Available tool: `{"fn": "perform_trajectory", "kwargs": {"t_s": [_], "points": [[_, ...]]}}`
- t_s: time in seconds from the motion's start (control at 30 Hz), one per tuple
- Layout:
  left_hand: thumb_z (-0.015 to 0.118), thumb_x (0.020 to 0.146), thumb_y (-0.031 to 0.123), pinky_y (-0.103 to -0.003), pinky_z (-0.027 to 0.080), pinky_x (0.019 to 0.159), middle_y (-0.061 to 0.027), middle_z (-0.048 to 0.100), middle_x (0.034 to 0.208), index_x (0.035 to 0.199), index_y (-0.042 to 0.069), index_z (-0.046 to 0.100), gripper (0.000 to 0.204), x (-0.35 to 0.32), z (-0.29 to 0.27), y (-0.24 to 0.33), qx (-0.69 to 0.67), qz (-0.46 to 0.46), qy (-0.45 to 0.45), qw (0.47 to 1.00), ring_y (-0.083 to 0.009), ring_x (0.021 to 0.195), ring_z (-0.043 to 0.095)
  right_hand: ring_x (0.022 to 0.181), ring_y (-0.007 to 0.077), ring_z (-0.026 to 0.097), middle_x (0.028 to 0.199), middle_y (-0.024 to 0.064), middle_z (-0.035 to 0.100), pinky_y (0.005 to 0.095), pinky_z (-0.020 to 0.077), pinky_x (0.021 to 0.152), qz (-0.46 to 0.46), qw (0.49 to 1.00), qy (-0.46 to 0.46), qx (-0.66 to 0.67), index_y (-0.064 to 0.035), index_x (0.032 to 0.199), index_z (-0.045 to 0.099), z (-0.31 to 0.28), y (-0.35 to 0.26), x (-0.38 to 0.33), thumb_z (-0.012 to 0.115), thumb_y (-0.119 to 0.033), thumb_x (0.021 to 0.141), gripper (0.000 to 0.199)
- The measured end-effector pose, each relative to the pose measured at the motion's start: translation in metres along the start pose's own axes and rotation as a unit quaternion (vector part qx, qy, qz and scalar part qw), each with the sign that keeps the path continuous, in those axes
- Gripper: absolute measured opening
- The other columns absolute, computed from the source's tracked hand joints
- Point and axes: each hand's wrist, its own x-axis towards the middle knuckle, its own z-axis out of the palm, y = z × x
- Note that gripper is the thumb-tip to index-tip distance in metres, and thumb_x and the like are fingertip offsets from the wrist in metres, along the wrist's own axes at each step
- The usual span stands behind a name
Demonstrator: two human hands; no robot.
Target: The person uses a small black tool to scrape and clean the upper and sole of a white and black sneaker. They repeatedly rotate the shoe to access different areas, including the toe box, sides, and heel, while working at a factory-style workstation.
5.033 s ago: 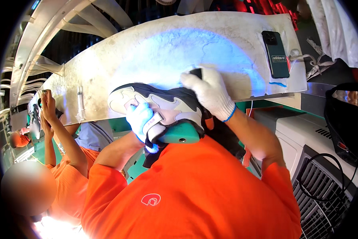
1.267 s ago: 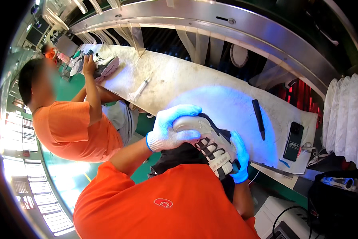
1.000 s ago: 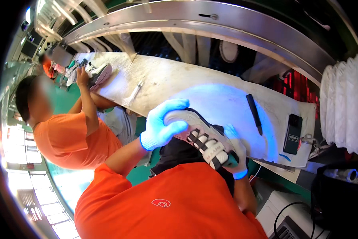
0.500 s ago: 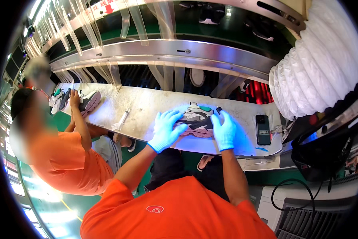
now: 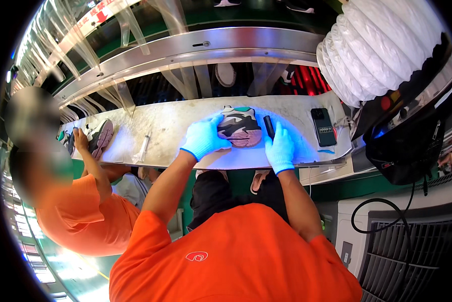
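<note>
A grey, white and black sneaker [image 5: 240, 127] with a pinkish sole and a green patch lies on the long pale bench [image 5: 173, 118] in front of me. My left hand [image 5: 204, 138], in a white glove that glows blue, grips the shoe at its left side, thumb on the near side. To the right of the shoe and apart from it, my gloved right hand [image 5: 280, 149] is closed round a small black flashlight [image 5: 269, 128], whose end sticks up past the fingers. Blue light spreads over the bench around both hands.
A phone [image 5: 323, 127] lies at the bench's right end, below a wide white duct hose [image 5: 379, 53]. Left of me a co-worker in orange [image 5: 87, 214] handles another sneaker [image 5: 101, 137]. A white syringe-like tube [image 5: 144, 147] lies between us. A metal rail [image 5: 206, 44] with clear strips runs behind.
The sneaker has turned from lying lengthwise between both hands to a more end-on position. My right hand has left its side, and the black flashlight shows more fully. The view has shifted.
</note>
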Motion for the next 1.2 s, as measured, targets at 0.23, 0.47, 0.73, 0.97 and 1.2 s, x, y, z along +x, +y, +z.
{"fn": "perform_trajectory", "kwargs": {"t_s": [0.23, 0.47, 0.73, 0.97, 1.2], "points": [[0.099, 0.065, 0.051, -0.045, 0.063, 0.102, -0.0207, 0.082, 0.126, 0.156, 0.013, 0.068, 0.104, 0.025, -0.013, -0.013, -0.051, -0.039, -0.068, 0.996, -0.0394, 0.115, 0.080, 0.098, 0.0241, 0.075, 0.115, 0.0136, 0.078, 0.0411, 0.0605, 0.089, 0.005, 0.924, -0.069, 0.377, 0.0007, 0.148, 0.065, -0.016, 0.044, -0.011, 0.084, -0.011, 0.089, 0.063], [0.104, 0.066, 0.038, -0.042, 0.062, 0.104, -0.0214, 0.082, 0.130, 0.155, 0.003, 0.067, 0.103, 0.031, -0.011, -0.030, -0.128, -0.029, -0.076, 0.988, -0.0301, 0.116, 0.082, 0.077, 0.0082, 0.062, 0.087, -0.0011, 0.069, 0.0305, 0.0528, 0.069, 0.028, 0.849, -0.167, 0.501, 0.0003, 0.127, 0.073, -0.044, 0.012, -0.032, 0.078, -0.019, 0.105, 0.029], [0.102, 0.064, 0.053, -0.045, 0.064, 0.098, -0.0219, 0.083, 0.122, 0.159, 0.013, 0.066, 0.109, 0.028, -0.005, -0.024, -0.080, -0.058, -0.082, 0.992, -0.0383, 0.110, 0.083, 0.068, 0.0077, 0.057, 0.074, -0.0003, 0.063, 0.0319, 0.0469, 0.060, -0.023, 0.869, -0.184, 0.458, -0.0005, 0.113, 0.075, -0.042, 0.009, -0.025, 0.073, -0.026, 0.110, 0.025], [0.102, 0.064, 0.052, -0.044, 0.064, 0.099, -0.0219, 0.083, 0.122, 0.160, 0.012, 0.065, 0.110, 0.026, 0.000, -0.022, -0.070, -0.056, -0.066, 0.994, -0.0375, 0.111, 0.083, 0.070, 0.0078, 0.055, 0.075, -0.0002, 0.063, 0.0327, 0.0467, 0.062, -0.010, 0.869, -0.200, 0.453, -0.0011, 0.110, 0.074, -0.041, -0.001, -0.016, 0.072, -0.025, 0.109, 0.024], [0.103, 0.064, 0.041, -0.041, 0.063, 0.101, -0.0222, 0.082, 0.129, 0.158, 0.007, 0.066, 0.107, 0.027, -0.010, -0.015, -0.092, -0.082, -0.086, 0.989, -0.0335, 0.114, 0.083, 0.073, 0.0139, 0.060, 0.080, 0.0121, 0.067, 0.0386, 0.0517, 0.068, 0.024, 0.880, -0.265, 0.394, -0.0006, 0.114, 0.076, -0.067, 0.000, -0.011, 0.073, -0.026, 0.107, 0.026]]}}
